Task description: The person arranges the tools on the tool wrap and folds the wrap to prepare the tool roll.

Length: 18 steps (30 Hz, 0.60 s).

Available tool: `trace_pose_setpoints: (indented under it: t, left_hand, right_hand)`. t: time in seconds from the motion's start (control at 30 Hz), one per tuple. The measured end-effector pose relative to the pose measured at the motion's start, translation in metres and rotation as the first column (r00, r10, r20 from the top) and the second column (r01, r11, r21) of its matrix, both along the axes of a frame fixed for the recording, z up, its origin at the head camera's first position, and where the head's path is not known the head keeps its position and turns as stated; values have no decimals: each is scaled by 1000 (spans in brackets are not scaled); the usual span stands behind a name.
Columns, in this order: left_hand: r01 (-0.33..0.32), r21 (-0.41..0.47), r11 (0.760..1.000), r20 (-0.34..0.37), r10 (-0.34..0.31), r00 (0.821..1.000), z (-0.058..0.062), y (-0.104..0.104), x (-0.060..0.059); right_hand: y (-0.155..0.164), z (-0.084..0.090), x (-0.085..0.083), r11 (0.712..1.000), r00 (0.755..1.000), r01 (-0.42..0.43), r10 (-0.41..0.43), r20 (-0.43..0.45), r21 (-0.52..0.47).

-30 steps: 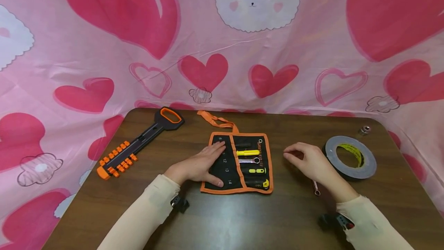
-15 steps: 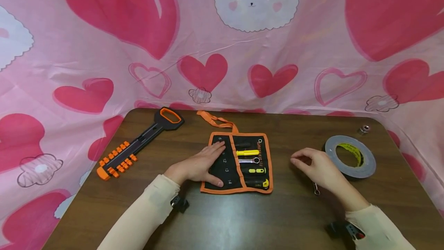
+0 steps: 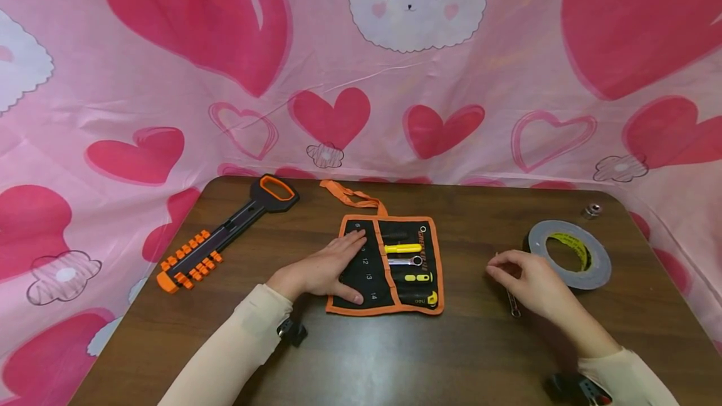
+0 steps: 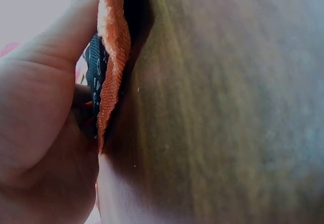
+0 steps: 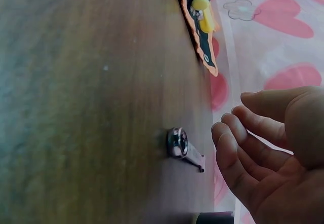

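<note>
One small silver metal wrench lies just under the right hand, fingers loosely curled and empty, long axis running toward the person, right of the black-and-orange fabric tool roll, which the left hand presses flat.

White size numbers 12, 13 and 14 ran down the black pocket flap of the orange-trimmed tool roll. Orange lettering along its inner strip and small print near the bottom were too small to read.
</note>
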<state>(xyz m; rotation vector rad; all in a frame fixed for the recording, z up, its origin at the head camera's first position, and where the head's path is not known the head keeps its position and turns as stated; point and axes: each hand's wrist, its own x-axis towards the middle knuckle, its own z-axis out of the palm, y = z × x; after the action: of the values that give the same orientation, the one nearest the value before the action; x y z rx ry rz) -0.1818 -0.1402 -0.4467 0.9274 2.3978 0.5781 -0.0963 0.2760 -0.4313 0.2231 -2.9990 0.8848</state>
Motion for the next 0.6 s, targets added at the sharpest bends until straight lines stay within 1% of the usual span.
trace_pose_setpoints:
  t: [0.23,0.6]
  left_hand:
    - [-11,-32,999,1,11,1000,3,1,1]
    - [-11,-34,999,2,11,1000,4,2,2]
  right_hand:
    - [8,-6,8,1000,1000,15,-15,1,-6]
    - [16,-10,18,998,999,54,-54,-3,-12]
